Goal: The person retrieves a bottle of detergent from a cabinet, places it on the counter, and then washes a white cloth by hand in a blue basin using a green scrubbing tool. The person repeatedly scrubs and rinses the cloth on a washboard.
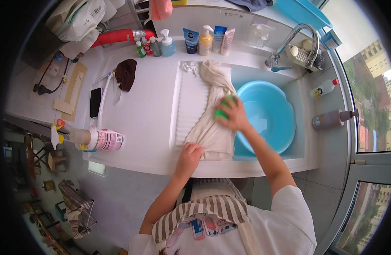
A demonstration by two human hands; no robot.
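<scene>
A cream-coloured cloth garment (214, 127) lies lengthwise over the white ribbed washboard (190, 95) beside the sink basin, its far end bunched up. My left hand (189, 157) grips the garment's near left edge with bent fingers. In my right hand (234, 114) is a green block (221, 114), blurred, either a bar of soap or a brush; it rests against the middle of the garment. Just right of that hand, a light-blue plastic basin (265, 92) with some water in it sits inside the sink (297, 95).
A chrome faucet (273, 60) arches at the back right. Pump bottles and tubes (191, 41) line the back wall. To the left are a dark brown cloth (126, 75), a phone (95, 102) and a pink-labelled bottle (107, 139). Another pump bottle (329, 120) lies by the window.
</scene>
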